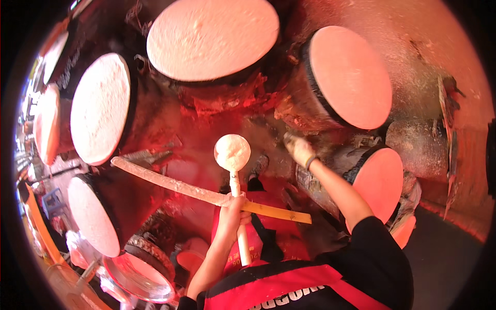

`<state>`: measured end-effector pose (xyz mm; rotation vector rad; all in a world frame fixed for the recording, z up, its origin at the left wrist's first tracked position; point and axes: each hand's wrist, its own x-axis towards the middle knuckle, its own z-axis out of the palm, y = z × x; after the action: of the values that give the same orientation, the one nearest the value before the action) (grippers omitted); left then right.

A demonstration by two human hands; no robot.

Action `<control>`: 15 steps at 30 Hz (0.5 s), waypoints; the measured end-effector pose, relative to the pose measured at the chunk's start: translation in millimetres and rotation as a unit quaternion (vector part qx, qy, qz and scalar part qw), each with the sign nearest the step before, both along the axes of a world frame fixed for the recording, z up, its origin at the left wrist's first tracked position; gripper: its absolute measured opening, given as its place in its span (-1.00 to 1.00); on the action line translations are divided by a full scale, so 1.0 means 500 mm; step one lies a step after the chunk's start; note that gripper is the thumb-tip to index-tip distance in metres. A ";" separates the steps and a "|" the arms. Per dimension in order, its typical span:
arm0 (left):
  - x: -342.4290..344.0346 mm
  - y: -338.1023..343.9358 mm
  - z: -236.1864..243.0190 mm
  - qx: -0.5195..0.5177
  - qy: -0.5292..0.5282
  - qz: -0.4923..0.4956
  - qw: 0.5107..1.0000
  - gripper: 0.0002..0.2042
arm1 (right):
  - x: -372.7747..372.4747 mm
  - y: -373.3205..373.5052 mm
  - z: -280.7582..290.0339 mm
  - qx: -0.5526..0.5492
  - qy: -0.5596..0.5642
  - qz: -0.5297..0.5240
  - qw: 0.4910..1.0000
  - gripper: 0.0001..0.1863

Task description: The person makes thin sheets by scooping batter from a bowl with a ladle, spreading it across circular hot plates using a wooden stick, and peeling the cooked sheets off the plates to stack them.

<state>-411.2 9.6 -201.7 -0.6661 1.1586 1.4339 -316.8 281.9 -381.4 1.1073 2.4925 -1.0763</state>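
My left hand [233, 214] is closed around two tools that cross each other. One is a ladle [241, 232] with a pale handle, its round bowl pointing away from me and filled with thick cream-coloured batter [232, 150]. The other is a long curved wooden spreader [170, 182], coated with batter toward its left end and yellow at its right end. Stretched out to the right, my right hand [300, 150] hangs between two round griddles and wears a dark wristband. Its fingers are blurred, so their pose is unclear. The nearest griddles are the far-right one [351, 77] and the near-right one [380, 186].
Round griddles coated with pale batter ring me: a large one [212, 39] ahead, others [101, 108] [93, 217] on the left. They stand on dark, crusted drum-shaped stoves. A shallow metal bowl [142, 279] lies at lower left. A stained wall [429, 57] bounds the right.
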 end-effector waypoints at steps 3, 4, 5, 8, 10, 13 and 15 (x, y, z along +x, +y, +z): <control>-0.005 -0.019 -0.007 0.003 -0.032 0.027 0.999 -0.87 | 0.021 0.118 -0.164 0.055 -0.029 -0.030 0.998 -0.60; -0.006 -0.032 -0.013 0.002 -0.042 0.040 0.998 -0.84 | 0.010 0.123 -0.178 0.073 -0.009 -0.079 0.994 -0.61; -0.008 -0.041 -0.016 0.002 -0.050 0.051 0.997 -0.84 | -0.002 0.136 -0.186 0.093 0.015 -0.064 0.993 -0.63; -0.018 -0.054 -0.025 -0.005 -0.081 0.056 0.995 -0.84 | -0.010 0.192 -0.215 0.109 0.032 -0.035 0.993 -0.67; -0.025 -0.067 -0.029 -0.013 -0.096 0.069 0.993 -0.83 | -0.027 0.196 -0.211 0.149 -0.014 0.008 0.989 -0.67; -0.028 -0.076 -0.038 -0.014 -0.100 0.073 0.992 -0.82 | -0.026 0.218 -0.204 0.089 -0.014 0.031 0.995 -0.65; -0.027 -0.082 -0.042 -0.002 -0.098 0.068 0.993 -0.82 | -0.028 0.213 -0.196 0.069 -0.017 0.013 0.997 -0.65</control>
<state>-424.7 -31.4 -222.9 -0.8823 0.9786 1.4438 -330.7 388.5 -479.6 1.1151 2.5800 -0.8812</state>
